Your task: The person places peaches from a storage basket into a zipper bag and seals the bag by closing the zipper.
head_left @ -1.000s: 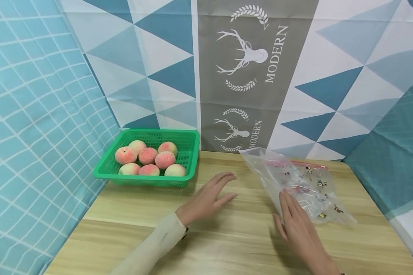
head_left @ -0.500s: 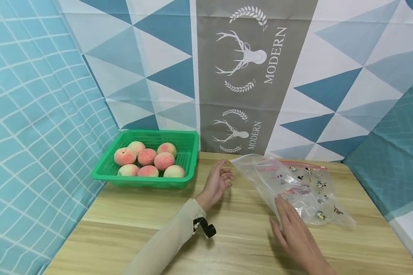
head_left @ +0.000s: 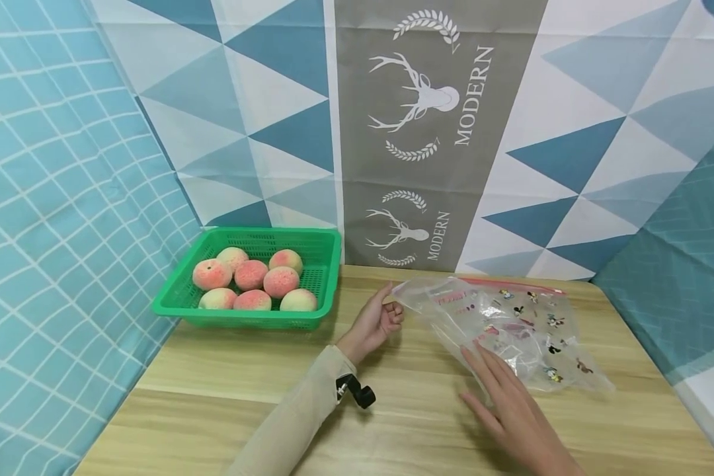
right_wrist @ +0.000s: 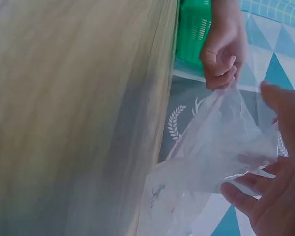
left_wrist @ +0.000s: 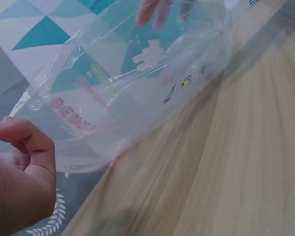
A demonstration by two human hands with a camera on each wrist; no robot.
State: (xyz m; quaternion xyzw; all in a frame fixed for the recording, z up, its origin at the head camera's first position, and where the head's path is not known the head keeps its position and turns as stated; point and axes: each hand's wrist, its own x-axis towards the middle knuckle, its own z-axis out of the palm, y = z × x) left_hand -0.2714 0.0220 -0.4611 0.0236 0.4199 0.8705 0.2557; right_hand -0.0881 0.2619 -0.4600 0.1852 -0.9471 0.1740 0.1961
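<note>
My left grip (head_left: 373,324) narrow, pinching corner of clear plastic bag (head_left: 478,317), partly resting on desk (head_left: 413,416) right of green basket (head_left: 244,321). My right grip (head_left: 508,403) wide, at bag's near edge, farther right of basket. Best, I judge: hold corner lightly, part layers slowly; thin film may cling.

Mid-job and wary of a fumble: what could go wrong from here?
The left hand pinches only a corner of the clear plastic zip bag with printed cartoon figures, so it might slip free.

The right hand has its fingers fairly straight at the bag's edge, so that side could slide or fold over.

The green perforated plastic basket of peaches stands near the left hand; a wide sweep might nudge it.
</note>
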